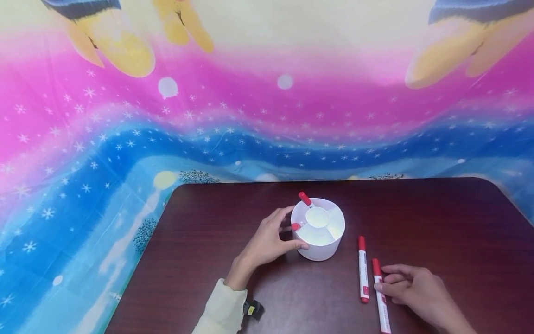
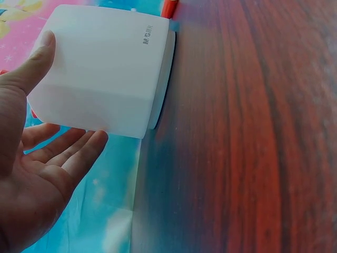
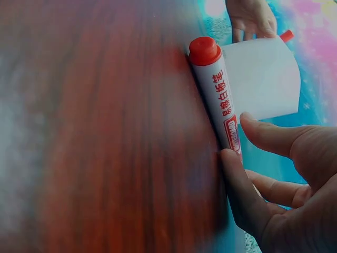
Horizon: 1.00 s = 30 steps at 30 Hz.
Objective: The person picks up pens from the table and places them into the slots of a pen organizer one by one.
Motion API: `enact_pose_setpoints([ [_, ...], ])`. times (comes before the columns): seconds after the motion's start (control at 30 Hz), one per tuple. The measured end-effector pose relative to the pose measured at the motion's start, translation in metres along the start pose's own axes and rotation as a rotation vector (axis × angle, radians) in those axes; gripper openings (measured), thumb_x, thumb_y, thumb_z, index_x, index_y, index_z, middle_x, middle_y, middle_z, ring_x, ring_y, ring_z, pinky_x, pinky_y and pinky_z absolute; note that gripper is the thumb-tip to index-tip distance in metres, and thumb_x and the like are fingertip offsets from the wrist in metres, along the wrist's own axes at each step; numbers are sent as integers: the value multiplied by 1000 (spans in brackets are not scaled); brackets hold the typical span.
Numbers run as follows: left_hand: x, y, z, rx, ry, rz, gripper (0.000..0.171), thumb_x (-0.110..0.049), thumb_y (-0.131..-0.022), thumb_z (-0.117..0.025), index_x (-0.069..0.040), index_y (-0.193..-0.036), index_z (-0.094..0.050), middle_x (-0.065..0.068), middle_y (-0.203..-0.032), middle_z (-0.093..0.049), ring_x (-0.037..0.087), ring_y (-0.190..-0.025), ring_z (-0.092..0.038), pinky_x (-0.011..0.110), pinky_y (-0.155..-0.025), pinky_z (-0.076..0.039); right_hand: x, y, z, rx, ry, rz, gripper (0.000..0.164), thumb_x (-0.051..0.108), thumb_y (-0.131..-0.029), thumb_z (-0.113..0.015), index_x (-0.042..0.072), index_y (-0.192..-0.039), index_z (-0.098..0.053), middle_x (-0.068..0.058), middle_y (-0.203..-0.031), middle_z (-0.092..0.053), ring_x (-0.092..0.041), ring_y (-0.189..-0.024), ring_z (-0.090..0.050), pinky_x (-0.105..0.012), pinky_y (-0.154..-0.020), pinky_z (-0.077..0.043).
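A round white pen holder [image 1: 319,251] with divided compartments stands upright on the table. My left hand [image 1: 267,239] grips its left side, thumb at the front and fingers behind, as the left wrist view also shows on the holder's wall [image 2: 105,68]. Two red-capped markers lean inside it, one red cap [image 1: 304,198] at the back and another cap [image 1: 295,227] at the left. To the right lie two white whiteboard markers with red caps. My right hand [image 1: 417,290] pinches the nearer, right-hand marker [image 1: 381,299] between thumb and fingers. The other marker [image 1: 363,273] lies just left of it.
The dark brown wooden table [image 1: 208,222] reaches back to a colourful patterned cloth [image 1: 250,102] hanging behind it. A black strap piece [image 1: 253,310] shows at the left sleeve [image 1: 223,306].
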State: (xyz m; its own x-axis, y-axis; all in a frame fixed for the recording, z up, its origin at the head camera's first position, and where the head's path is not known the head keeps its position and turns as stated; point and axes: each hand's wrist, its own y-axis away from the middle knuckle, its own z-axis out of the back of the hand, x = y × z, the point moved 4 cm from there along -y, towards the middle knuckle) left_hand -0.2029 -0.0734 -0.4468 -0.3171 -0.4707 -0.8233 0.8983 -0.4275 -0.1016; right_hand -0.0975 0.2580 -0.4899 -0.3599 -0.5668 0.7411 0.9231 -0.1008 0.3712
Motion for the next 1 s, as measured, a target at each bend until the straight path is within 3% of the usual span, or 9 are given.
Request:
enact_pose_setpoints([
  [0.27,0,0,0,1,-12,-4,96,-41,-81,-96,-24,-161,-47,2,-145,-61,21,-125,-73,31,-101,-63,5,1,-6,-13,18,53,66,22,-80,-97,-9,-130,-68,-1,-92,-79,-8,-74,-75,-28,-61,-65],
  [0.53,-1,1,0,1,-17,11,96,-42,-81,-96,-22,-161,-46,1,-144,-61,24,-125,-73,33,-100,-63,3,0,-7,32,-59,65,56,11,-85,-90,-8,-132,-67,-5,-96,-77,-7,-78,-74,-29,-66,-67],
  [0.8,-1,0,0,0,-27,12,96,-42,-81,-95,-22,-161,-46,2,-144,-62,24,-125,-73,33,-100,-64,13,-4,5,49,-66,89,55,6,-91,-83,-13,-139,-62,-10,-104,-76,-10,-84,-75,-31,-71,-68],
  [1.0,-1,1,1,0,-22,19,96,-41,-81,-96,-22,-161,-46,2,-146,-61,24,-126,-73,33,-100,-63,29,-8,16,33,-67,160,56,5,-94,-79,-14,-142,-57,-15,-111,-76,-7,-87,-75,-32,-74,-68],
])
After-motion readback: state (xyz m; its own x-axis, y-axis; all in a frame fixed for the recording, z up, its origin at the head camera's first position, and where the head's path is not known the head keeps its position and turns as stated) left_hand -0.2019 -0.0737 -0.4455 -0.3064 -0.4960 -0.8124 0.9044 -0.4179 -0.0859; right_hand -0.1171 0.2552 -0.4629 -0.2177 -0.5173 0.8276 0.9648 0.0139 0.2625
